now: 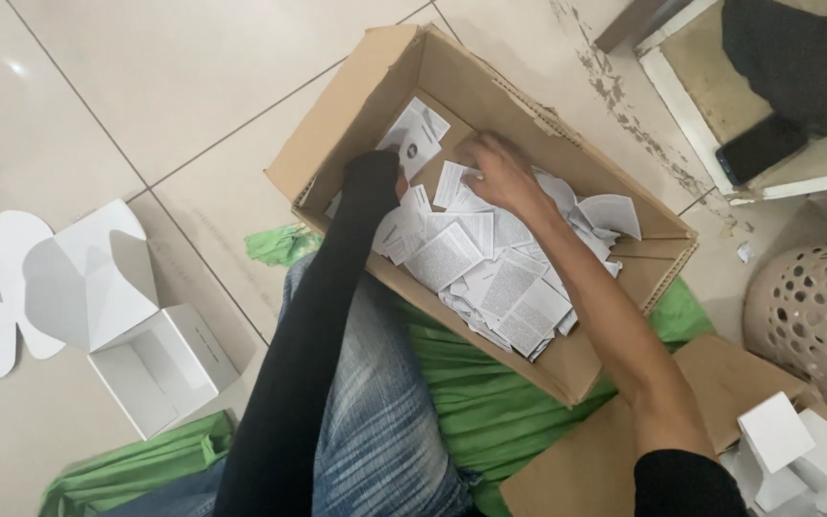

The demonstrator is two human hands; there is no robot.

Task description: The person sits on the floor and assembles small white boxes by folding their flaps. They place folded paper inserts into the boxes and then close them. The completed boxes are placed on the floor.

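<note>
A heap of small folded printed paper leaflets point(490, 273) fills the right half of an open cardboard box point(356, 105) lying on the tiled floor point(145, 86). The box's long axis runs from upper left to lower right, and the leaflets spread along it, w/ a few loose ones at the far left end.

Both hands are inside the box. The right hand point(500, 172) rests palm down on top of the heap near the far wall, fingers bent into the papers; can't tell if it grips one. The left hand point(380, 177), mostly hidden under a black sleeve, reaches in at the near-left side, touching leaflets; open or closed can't be told. Right hand is nearer the main heap.

Around: green cloth point(490, 402) under the box and over a denim-clad knee; an open white carton point(160, 369) and flat white carton blanks point(2, 287) to the left; more white cartons point(792, 445) and a perforated basket point(820, 316) to the right; a dark phone point(761, 148) on a low ledge at upper right. Nothing blocks either hand.
</note>
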